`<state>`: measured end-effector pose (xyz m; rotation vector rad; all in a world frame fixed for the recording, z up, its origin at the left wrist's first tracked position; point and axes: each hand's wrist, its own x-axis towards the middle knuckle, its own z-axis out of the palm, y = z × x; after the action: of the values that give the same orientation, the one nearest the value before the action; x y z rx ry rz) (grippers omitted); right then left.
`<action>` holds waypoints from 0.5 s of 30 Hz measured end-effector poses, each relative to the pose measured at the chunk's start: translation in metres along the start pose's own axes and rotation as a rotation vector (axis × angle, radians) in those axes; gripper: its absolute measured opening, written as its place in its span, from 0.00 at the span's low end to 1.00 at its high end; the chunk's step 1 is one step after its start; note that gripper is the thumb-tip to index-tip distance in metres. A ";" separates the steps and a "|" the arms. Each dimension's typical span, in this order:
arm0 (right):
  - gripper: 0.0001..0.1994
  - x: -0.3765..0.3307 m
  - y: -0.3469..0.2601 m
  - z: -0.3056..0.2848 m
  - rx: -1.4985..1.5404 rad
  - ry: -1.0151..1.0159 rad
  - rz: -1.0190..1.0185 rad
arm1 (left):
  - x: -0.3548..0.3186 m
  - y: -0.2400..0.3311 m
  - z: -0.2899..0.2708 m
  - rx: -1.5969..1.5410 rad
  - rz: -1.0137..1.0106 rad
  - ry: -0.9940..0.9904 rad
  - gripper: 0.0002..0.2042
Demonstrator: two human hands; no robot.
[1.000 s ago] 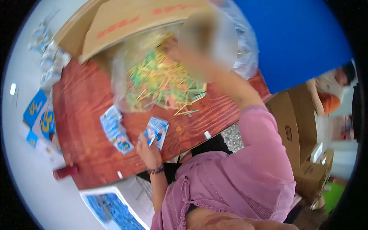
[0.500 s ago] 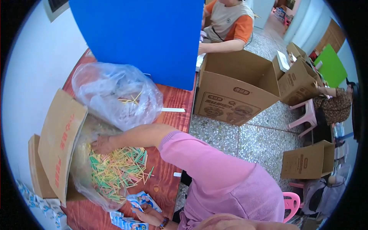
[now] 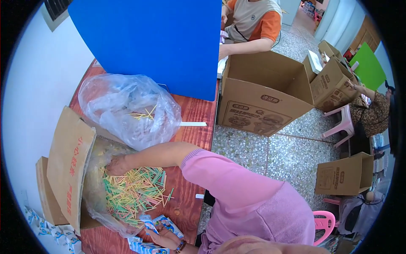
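A heap of thin short sticks [image 3: 135,190] in yellow, green and pink spills from a clear plastic bag [image 3: 95,197] lining an open cardboard box [image 3: 69,169]. My right hand [image 3: 117,165] reaches into the far side of the heap, fingers bent down against the sticks; its fingertips are hidden. Near the lower edge, my left hand [image 3: 164,237] is closed on a small blue-and-white packet [image 3: 147,223]. More such packets [image 3: 169,224] lie beside and under that hand on the red-brown wooden table [image 3: 184,203].
Beyond the heap lies a clear plastic bag [image 3: 127,101] with a few yellow sticks. A blue panel [image 3: 152,46] stands behind it. Past the panel, a person [image 3: 253,25] sits near a large cardboard box [image 3: 258,106]. Another person [image 3: 368,110] works at far right. A pink chair [image 3: 325,224] is behind me.
The view has shifted slightly, so the scene sits a little lower and to the right. My right hand stays in the sticks and my left hand keeps its packet.
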<state>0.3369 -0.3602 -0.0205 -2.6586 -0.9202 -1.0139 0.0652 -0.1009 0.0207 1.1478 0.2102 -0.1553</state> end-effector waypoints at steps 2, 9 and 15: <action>0.08 0.012 -0.014 -0.007 0.011 -0.066 0.019 | -0.008 0.008 0.002 -0.030 0.020 0.066 0.22; 0.07 0.016 -0.020 -0.008 -0.033 -0.101 0.028 | -0.017 0.008 -0.008 0.021 0.045 0.063 0.22; 0.09 0.031 -0.029 -0.001 -0.183 -0.152 0.040 | -0.028 0.011 -0.005 -0.033 -0.102 0.067 0.24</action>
<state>0.3371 -0.3226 -0.0021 -2.9285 -0.8337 -0.9397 0.0407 -0.0916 0.0358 1.1111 0.3295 -0.2029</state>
